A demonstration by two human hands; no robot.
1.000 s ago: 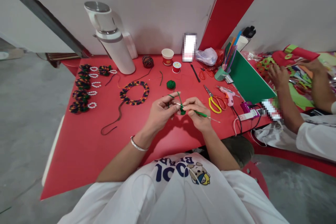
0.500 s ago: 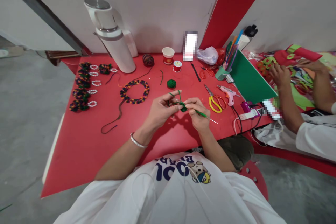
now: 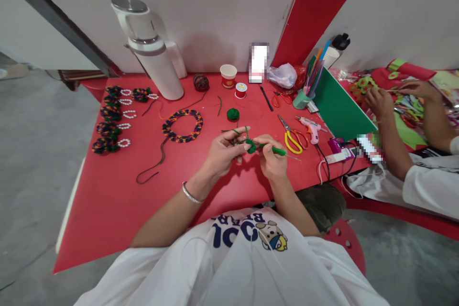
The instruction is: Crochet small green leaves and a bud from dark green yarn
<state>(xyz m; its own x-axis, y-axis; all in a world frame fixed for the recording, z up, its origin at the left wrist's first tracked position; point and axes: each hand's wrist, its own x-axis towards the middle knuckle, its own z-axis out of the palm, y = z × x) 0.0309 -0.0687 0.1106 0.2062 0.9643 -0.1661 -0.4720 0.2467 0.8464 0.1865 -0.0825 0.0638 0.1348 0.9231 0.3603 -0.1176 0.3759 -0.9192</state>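
Observation:
Between my hands is a small piece of green crochet. My left hand pinches its left side, with green yarn looped over the raised index finger. My right hand grips a crochet hook with a green handle; its thin metal end sticks out to the right, and its working tip is at the crochet piece. Just beyond my hands lies a green yarn ball, its strand running toward my left hand. A multicoloured crocheted ring with a long tail rests to the left.
Several dark multicoloured crochet pieces with bead loops line the left side. A tall white flask, paper cup and thread spool stand behind. Yellow-handled scissors and a pink glue gun lie right, near a co-worker's hands.
My right hand has turned the crochet hook so more of its green handle shows. The crochet piece is more exposed between my fingers. The view has shifted slightly.

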